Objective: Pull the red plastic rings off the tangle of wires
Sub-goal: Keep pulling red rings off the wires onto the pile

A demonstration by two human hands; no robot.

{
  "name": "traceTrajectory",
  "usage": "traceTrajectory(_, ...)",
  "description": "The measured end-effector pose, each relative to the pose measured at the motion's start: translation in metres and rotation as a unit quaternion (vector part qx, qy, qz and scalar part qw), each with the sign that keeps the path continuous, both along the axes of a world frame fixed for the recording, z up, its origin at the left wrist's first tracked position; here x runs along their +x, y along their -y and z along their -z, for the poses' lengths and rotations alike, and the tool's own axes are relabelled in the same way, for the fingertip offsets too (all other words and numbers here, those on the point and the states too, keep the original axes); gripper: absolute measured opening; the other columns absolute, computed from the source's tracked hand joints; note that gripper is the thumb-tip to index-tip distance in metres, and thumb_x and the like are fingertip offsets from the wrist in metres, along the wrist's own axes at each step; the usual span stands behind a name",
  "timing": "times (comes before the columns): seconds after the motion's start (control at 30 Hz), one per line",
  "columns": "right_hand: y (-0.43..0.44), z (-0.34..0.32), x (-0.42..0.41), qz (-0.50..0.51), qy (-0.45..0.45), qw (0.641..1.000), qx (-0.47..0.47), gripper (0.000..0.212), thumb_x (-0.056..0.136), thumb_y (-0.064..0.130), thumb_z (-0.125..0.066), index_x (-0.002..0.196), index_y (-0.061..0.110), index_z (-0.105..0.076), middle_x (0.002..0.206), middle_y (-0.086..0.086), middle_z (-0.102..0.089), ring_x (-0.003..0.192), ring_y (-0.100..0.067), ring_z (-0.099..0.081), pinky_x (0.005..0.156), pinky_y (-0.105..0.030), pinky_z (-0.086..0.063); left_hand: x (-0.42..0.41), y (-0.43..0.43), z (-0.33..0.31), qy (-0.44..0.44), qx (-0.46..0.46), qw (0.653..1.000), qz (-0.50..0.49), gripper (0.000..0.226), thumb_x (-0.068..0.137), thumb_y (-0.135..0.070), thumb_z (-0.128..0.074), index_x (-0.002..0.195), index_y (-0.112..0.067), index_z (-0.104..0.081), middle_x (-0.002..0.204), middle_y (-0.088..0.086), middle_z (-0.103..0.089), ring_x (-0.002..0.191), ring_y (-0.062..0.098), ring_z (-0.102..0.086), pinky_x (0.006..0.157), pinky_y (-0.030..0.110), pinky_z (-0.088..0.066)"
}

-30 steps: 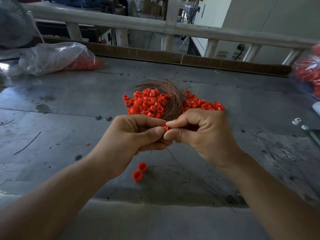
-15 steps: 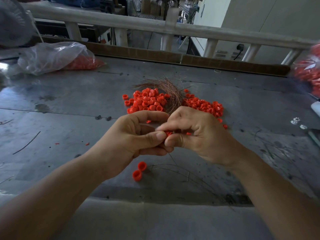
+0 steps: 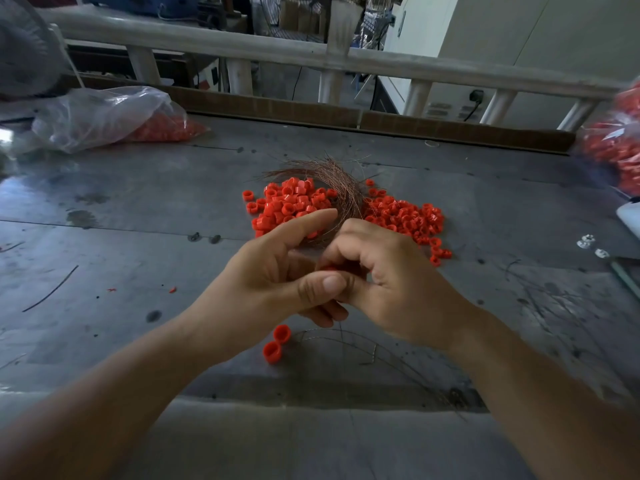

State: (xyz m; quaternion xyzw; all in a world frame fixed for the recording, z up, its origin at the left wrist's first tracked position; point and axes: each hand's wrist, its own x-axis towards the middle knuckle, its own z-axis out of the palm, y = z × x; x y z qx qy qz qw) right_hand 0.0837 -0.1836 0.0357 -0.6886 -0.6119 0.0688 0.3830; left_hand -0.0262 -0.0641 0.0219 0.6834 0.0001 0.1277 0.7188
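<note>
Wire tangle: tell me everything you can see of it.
The wire tangle is a curved, nest-like bundle of thin copper-coloured strands, loose ends fanning out at the far side. It lies on the grey table between two heaps of red rings, touching both. Its near end is hidden behind the left hand and right hand.
</note>
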Motion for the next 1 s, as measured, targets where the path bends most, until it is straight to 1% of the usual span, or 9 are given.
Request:
traceTrajectory(0.23, 0.000, -0.002, -0.009, 0.021, -0.027, 0.999, 0.003, 0.008, 0.078, 0.021, -0.058, 0.072, 0.016, -0.056, 0.075, 0.013, -0.050, 0.069, -0.001, -0.050, 0.062, -0.012, -0.040, -0.004, 0.001, -0.003, 0.011, -0.047, 0.999, 0.010, 0.069, 0.062, -0.036, -0.075, 0.125, -0.024, -0.048, 0.074, 0.024, -0.067, 0.060, 0.027, -0.068, 0.052, 0.025, -0.053)
traceTrajectory(0.37, 0.001, -0.003, -0.007, 0.018, -0.048, 0.999, -0.015, 0.008, 0.080, 0.023, -0.059, 0.074, 0.018, -0.056, 0.077, 0.010, -0.053, 0.071, -0.003, -0.051, 0.061, -0.014, -0.042, -0.002, 0.004, -0.004, -0.008, -0.052, 0.998, -0.016, 0.059, 0.066, -0.025, -0.065, 0.122, -0.022, -0.048, 0.069, 0.022, -0.066, 0.058, 0.026, -0.067, 0.050, 0.025, -0.052)
traceTrajectory(0.43, 0.001, -0.004, -0.005, 0.014, -0.060, 0.998, -0.022, 0.012, 0.083, 0.022, -0.062, 0.075, 0.020, -0.055, 0.077, 0.006, -0.053, 0.069, -0.003, -0.050, 0.061, -0.015, -0.041, -0.001, 0.004, -0.003, -0.013, -0.072, 0.997, -0.011, 0.059, 0.066, -0.029, -0.069, 0.121, -0.021, -0.049, 0.067, 0.016, -0.068, 0.058, 0.026, -0.067, 0.050, 0.025, -0.053)
traceTrajectory(0.53, 0.002, -0.007, -0.003, -0.002, -0.091, 0.996, -0.018, 0.011, 0.079, 0.030, -0.065, 0.073, 0.025, -0.058, 0.073, 0.012, -0.051, 0.068, 0.002, -0.050, 0.062, -0.012, -0.040, -0.002, 0.001, -0.005, -0.019, -0.105, 0.994, 0.017, 0.069, 0.059, -0.043, -0.079, 0.119, -0.017, -0.057, 0.074, 0.015, -0.069, 0.061, 0.027, -0.068, 0.051, 0.025, -0.054)
traceTrajectory(0.6, 0.003, -0.008, -0.004, -0.010, -0.107, 0.994, -0.003, 0.010, 0.071, 0.032, -0.070, 0.072, 0.031, -0.059, 0.071, 0.016, -0.052, 0.070, 0.004, -0.052, 0.065, -0.010, -0.040, -0.002, -0.002, -0.006, -0.021, -0.130, 0.990, 0.045, 0.062, 0.062, -0.043, -0.078, 0.114, -0.015, -0.062, 0.079, 0.015, -0.069, 0.061, 0.026, -0.068, 0.051, 0.025, -0.054)
traceTrajectory(0.73, 0.002, -0.009, -0.003, 0.009, -0.161, 0.986, 0.030, 0.019, 0.058, 0.040, -0.073, 0.074, 0.034, -0.064, 0.073, 0.013, -0.059, 0.071, -0.001, -0.057, 0.066, -0.016, -0.046, 0.000, -0.005, -0.006, -0.015, -0.167, 0.984, 0.058, 0.044, 0.066, -0.027, -0.074, 0.107, -0.014, -0.067, 0.076, 0.015, -0.068, 0.060, 0.024, -0.068, 0.050, 0.023, -0.054)
traceTrajectory(0.8, 0.002, -0.009, 0.000, 0.018, -0.212, 0.977, 0.028, 0.025, 0.060, 0.042, -0.071, 0.079, 0.028, -0.064, 0.072, 0.007, -0.064, 0.068, -0.008, -0.061, 0.061, -0.018, -0.048, 0.001, -0.005, -0.006, 0.001, -0.181, 0.983, 0.021, 0.036, 0.065, -0.023, -0.069, 0.099, -0.014, -0.071, 0.071, 0.012, -0.069, 0.060, 0.020, -0.068, 0.051, 0.021, -0.053)
traceTrajectory(0.87, 0.002, -0.009, 0.004, 0.016, -0.252, 0.968, 0.011, 0.028, 0.064, 0.044, -0.072, 0.081, 0.024, -0.063, 0.069, 0.007, -0.067, 0.062, -0.005, -0.061, 0.055, -0.014, -0.046, 0.003, -0.007, -0.007, 0.017, -0.199, 0.980, -0.020, 0.030, 0.064, -0.022, -0.063, 0.091, -0.013, -0.074, 0.070, 0.008, -0.070, 0.060, 0.014, -0.068, 0.052, 0.019, -0.053)
traceTrajectory(1.0, 0.002, -0.007, 0.007, 0.018, -0.251, 0.968, -0.016, 0.023, 0.060, 0.039, -0.066, 0.080, 0.027, -0.064, 0.064, 0.010, -0.065, 0.057, -0.003, -0.059, 0.054, -0.015, -0.047, 0.004, -0.011, -0.007, 0.030, -0.224, 0.974, -0.033, 0.023, 0.064, -0.021, -0.061, 0.080, -0.010, -0.075, 0.077, 0.010, -0.071, 0.065, 0.013, -0.068, 0.056, 0.018, -0.054)
